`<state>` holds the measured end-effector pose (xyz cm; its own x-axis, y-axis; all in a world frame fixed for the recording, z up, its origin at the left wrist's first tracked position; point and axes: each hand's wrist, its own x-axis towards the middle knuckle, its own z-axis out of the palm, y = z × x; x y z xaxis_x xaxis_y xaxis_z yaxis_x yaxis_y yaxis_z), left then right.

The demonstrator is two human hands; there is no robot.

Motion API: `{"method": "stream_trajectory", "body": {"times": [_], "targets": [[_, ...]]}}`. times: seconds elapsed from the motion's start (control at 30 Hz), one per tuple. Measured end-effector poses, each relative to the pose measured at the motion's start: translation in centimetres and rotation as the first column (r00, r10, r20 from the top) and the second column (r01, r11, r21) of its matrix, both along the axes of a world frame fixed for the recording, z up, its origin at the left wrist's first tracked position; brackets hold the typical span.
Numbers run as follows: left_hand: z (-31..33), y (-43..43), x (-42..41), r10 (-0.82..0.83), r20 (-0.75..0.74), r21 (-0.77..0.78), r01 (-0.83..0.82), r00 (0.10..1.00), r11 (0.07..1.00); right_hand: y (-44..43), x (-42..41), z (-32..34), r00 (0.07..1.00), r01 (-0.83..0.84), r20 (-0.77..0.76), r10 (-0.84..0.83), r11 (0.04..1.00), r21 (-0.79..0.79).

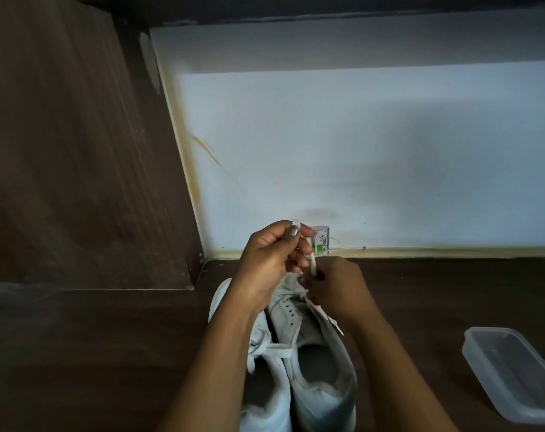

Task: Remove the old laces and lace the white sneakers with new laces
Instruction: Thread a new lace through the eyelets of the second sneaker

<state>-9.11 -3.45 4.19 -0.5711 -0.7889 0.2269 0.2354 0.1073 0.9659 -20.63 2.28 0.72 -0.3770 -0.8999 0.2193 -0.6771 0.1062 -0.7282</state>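
Fingers (pixel 291 241) of the left hand (pixel 271 257) pinch the end of a white lace (pixel 312 264), and its tip pokes up past the thumb. The right hand (pixel 338 289) grips the same lace lower down, just above the toe end of the right sneaker (pixel 318 363). Both sneakers stand side by side at the middle of the tabletop (pixel 109 338), heels at the near edge and toes toward the wall.

I see bare eyelets on the right sneaker and a loose end trailing down its right side, while the left sneaker (pixel 265 369) has a lace across its tongue. I judge that I am working on the right sneaker's bottom eyelets. I cannot tell whether this lace is the old one coming out or a new one going in.

Next I need a firm pinch close to the tip and a straight pull through the eyelet, with the shoe held steady. A clear container (pixel 514 372) sits near the right edge.
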Motion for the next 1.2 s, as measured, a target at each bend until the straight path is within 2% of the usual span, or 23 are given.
{"method": "stream_trajectory", "body": {"times": [0.03,0.1,0.2,0.27,0.37,0.47,0.53,0.57,0.63,0.67,0.7,0.77,0.9,0.97,1.03,1.2], "targets": [[0.0,-0.2,0.2,0.028,0.043,0.005,-0.029,0.999,1.0,0.0,-0.2,0.3,0.999,0.02,0.048,-0.017,0.999,-0.046],[-0.5,-0.7,0.6,0.085,0.243,-0.028,-0.081,0.966,0.996,0.1,-0.6,0.8,0.994,0.059,0.102,-0.045,0.988,-0.139],[-1.8,-1.1,0.7,0.076,0.556,-0.106,-0.021,0.828,0.994,0.2,-0.5,1.0,0.976,0.103,0.207,-0.059,0.973,-0.209],[-2.3,-1.0,0.4,0.092,0.673,-0.215,0.074,0.734,0.974,0.1,-0.3,0.6,0.978,0.088,0.204,-0.043,0.971,-0.22],[-2.4,-0.4,-0.2,0.046,0.698,-0.271,0.204,0.715,0.941,0.1,-0.2,0.8,0.98,0.074,0.197,-0.032,0.975,-0.211],[-2.7,0.1,-0.7,0.065,0.783,-0.287,0.267,0.619,0.92,0.3,-0.3,1.2,0.95,0.086,0.311,-0.023,0.977,-0.193],[-3.0,-0.1,-0.9,0.078,0.82,-0.27,0.263,0.567,0.926,0.3,-0.7,1.1,0.948,0.162,0.301,-0.106,0.972,-0.17],[-3.1,-0.2,-0.9,0.086,0.824,-0.268,0.253,0.56,0.929,0.3,-1.1,1.1,0.958,0.21,0.22,-0.183,0.972,-0.108],[-3.0,-0.3,-0.8,0.111,0.828,-0.281,0.236,0.549,0.93,0.9,-1.8,1.4,0.949,0.313,-0.091,-0.303,0.941,0.13],[-3.1,-0.4,-0.8,0.131,0.831,-0.302,0.24,0.541,0.923,1.3,-2.1,1.4,0.924,0.362,-0.225,-0.31,0.897,0.252],[-3.1,-0.4,-0.8,0.154,0.834,-0.328,0.251,0.53,0.911,1.6,-2.2,1.4,0.906,0.392,-0.307,-0.291,0.85,0.353],[-3.1,-0.2,-0.9,0.196,0.835,-0.373,0.268,0.515,0.888,1.9,-2.0,1.1,0.903,0.389,-0.359,-0.237,0.807,0.445],[-3.6,-0.2,-1.2,0.268,0.817,-0.438,0.247,0.511,0.864,0.6,-1.9,0.1,0.938,0.184,-0.344,-0.049,0.91,0.372],[-3.9,-0.3,-1.4,0.304,0.809,-0.466,0.235,0.504,0.853,0.0,-1.7,-0.5,0.946,0.094,-0.32,0.05,0.903,0.418],[-4.2,-0.3,-1.5,0.335,0.805,-0.487,0.223,0.491,0.844,-0.3,-1.5,-1.4,0.943,0.076,-0.323,0.078,0.895,0.439],[-5.2,-0.6,-1.7,0.364,0.808,-0.483,0.166,0.464,0.86,-0.5,-1.5,-1.9,0.925,0.103,-0.377,0.052,0.92,0.379]]}}
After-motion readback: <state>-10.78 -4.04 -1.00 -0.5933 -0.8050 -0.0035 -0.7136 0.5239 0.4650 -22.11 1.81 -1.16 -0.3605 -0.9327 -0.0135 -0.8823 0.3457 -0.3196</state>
